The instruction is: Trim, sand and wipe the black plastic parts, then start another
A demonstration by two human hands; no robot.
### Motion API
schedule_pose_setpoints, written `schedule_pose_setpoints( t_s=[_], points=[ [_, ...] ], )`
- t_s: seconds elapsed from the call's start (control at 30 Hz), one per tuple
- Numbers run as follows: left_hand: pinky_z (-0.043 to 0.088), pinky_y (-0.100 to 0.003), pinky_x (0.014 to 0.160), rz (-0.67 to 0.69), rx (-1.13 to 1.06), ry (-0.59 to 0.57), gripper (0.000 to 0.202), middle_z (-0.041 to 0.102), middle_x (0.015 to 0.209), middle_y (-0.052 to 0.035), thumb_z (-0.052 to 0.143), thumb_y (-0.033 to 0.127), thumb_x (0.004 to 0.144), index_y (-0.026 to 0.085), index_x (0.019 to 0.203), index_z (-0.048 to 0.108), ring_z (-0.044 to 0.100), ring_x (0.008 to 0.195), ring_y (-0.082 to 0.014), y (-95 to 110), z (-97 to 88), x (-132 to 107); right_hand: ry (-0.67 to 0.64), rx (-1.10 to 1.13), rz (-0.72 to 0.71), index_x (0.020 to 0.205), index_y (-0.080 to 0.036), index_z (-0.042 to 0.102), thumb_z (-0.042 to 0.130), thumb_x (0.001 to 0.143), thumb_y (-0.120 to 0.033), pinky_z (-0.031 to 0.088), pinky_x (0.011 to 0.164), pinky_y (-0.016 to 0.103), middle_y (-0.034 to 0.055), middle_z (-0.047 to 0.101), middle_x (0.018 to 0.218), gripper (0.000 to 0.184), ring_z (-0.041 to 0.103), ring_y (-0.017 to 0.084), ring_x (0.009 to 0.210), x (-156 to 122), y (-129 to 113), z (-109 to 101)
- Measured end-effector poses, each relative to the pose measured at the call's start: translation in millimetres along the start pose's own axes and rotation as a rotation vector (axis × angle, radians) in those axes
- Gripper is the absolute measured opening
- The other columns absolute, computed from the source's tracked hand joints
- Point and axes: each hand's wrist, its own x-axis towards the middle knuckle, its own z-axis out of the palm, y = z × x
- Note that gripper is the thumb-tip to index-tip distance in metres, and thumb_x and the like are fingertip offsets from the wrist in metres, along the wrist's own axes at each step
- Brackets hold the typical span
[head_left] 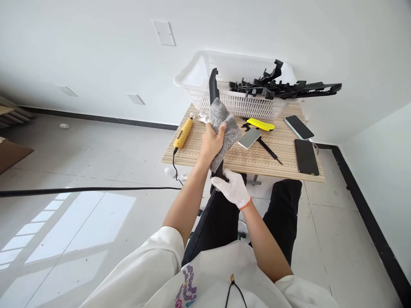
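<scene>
My bare left hand (212,142) is closed on a grey cloth (228,128), which wraps over the middle of a long black plastic part (213,85). The part's hooked upper end sticks out above the cloth, in front of the basket. Its lower end is gripped by my right hand (233,186), which wears a white knit glove with an orange cuff edge. The part stands nearly upright over the table's front edge. Cloth and fingers hide its middle.
On the wooden table (205,156) stands a white basket (199,92) with several black plastic parts (266,85) jutting right. A yellow corded power tool (183,133), a yellow-handled tool (260,124), a black caliper (269,149), a grey block (249,138) and two phones (306,157) lie there.
</scene>
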Motion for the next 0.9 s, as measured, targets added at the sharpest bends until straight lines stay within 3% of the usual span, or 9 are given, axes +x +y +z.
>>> schedule_pose_setpoints(
  t_s=[0.13, 0.27, 0.37, 0.43, 0.5, 0.6, 0.67, 0.77, 0.9],
  points=[
    [0.052, -0.047, 0.106, 0.040, -0.082, 0.068, 0.041, 0.074, 0.111, -0.0155, 0.052, 0.062, 0.102, 0.021, 0.103, 0.058, 0.069, 0.118, -0.0348, -5.6, -0.5, 7.5, 0.012, -0.018, -0.020, 0.077, -0.023, 0.060, 0.066, 0.089, -0.062, 0.046, 0.064, 0.028, 0.0010, 0.063, 0.070, 0.041, 0.065, 0.019, 0.070, 0.5, 1.7, 1.4],
    [0.055, -0.042, 0.093, 0.052, -0.143, 0.104, 0.049, 0.066, 0.078, -0.0071, 0.048, 0.066, 0.102, 0.025, 0.075, 0.051, 0.070, 0.093, -0.0290, -11.4, 1.1, 24.5, -0.008, 0.077, 0.037, 0.079, -0.021, 0.064, 0.066, 0.088, -0.061, 0.050, 0.064, 0.028, 0.0023, 0.068, 0.072, 0.041, 0.067, 0.019, 0.071, 1.3, -0.9, 1.4],
    [0.056, -0.041, 0.094, 0.020, -0.176, 0.108, 0.054, 0.060, 0.067, -0.0053, 0.053, 0.066, 0.100, 0.026, 0.065, 0.048, 0.071, 0.092, -0.0292, -13.3, -1.2, 32.7, -0.002, 0.161, 0.076, 0.078, -0.020, 0.063, 0.069, 0.085, -0.059, 0.050, 0.062, 0.027, 0.0014, 0.066, 0.072, 0.040, 0.065, 0.017, 0.068, 2.3, -5.0, 1.0],
    [0.054, -0.042, 0.103, 0.001, -0.206, 0.102, 0.050, 0.068, 0.078, -0.0079, 0.053, 0.062, 0.103, 0.022, 0.073, 0.058, 0.072, 0.105, -0.0305, -12.8, -6.5, 37.3, 0.007, 0.269, 0.121, 0.076, -0.020, 0.061, 0.070, 0.084, -0.057, 0.049, 0.058, 0.026, -0.0004, 0.062, 0.068, 0.039, 0.061, 0.015, 0.063, 2.9, -7.2, 1.2],
    [0.049, -0.044, 0.115, -0.087, -0.272, 0.133, 0.048, 0.075, 0.109, -0.0113, 0.044, 0.056, 0.108, 0.015, 0.098, 0.067, 0.067, 0.125, -0.0303, -10.9, -14.8, 44.3, 0.009, 0.404, 0.155, 0.075, -0.021, 0.058, 0.069, 0.085, -0.055, 0.047, 0.054, 0.024, -0.0024, 0.056, 0.065, 0.038, 0.056, 0.012, 0.056, 2.9, -8.2, 1.8],
    [0.046, -0.047, 0.122, -0.245, -0.392, 0.198, 0.064, 0.065, 0.145, -0.0158, 0.022, 0.056, 0.113, 0.006, 0.136, 0.057, 0.059, 0.141, -0.0280, -4.2, -29.6, 60.6, 0.013, 0.524, 0.157, 0.072, -0.021, 0.054, 0.069, 0.085, -0.054, 0.045, 0.051, 0.023, -0.0036, 0.050, 0.062, 0.039, 0.053, 0.010, 0.053, 1.8, -7.9, 2.3],
    [0.052, -0.043, 0.117, -0.236, -0.450, 0.117, 0.072, 0.065, 0.146, -0.0166, 0.014, 0.059, 0.113, 0.004, 0.140, 0.053, 0.062, 0.136, -0.0251, 4.5, -37.8, 71.5, 0.013, 0.516, 0.155, 0.071, -0.021, 0.053, 0.070, 0.084, -0.055, 0.045, 0.050, 0.023, -0.0032, 0.050, 0.063, 0.040, 0.053, 0.010, 0.053, 0.8, -7.6, 2.1],
    [0.056, -0.035, 0.109, -0.140, -0.423, -0.099, 0.060, 0.074, 0.130, -0.0136, 0.031, 0.055, 0.113, 0.004, 0.130, 0.059, 0.070, 0.123, -0.0210, 23.6, -45.1, 80.5, -0.006, 0.376, 0.103, 0.075, -0.019, 0.059, 0.070, 0.085, -0.055, 0.047, 0.053, 0.024, -0.0014, 0.056, 0.065, 0.039, 0.055, 0.012, 0.057, -0.2, -6.7, 1.8],
    [0.060, -0.032, 0.093, -0.052, -0.340, -0.043, 0.043, 0.076, 0.112, -0.0130, 0.060, 0.050, 0.105, 0.006, 0.107, 0.063, 0.074, 0.106, -0.0224, 47.4, -51.5, 81.5, -0.029, 0.191, 0.011, 0.088, -0.018, 0.070, 0.068, 0.087, -0.057, 0.051, 0.059, 0.026, 0.0018, 0.067, 0.072, 0.040, 0.062, 0.016, 0.065, -1.9, -2.2, 3.7]
  ],
)
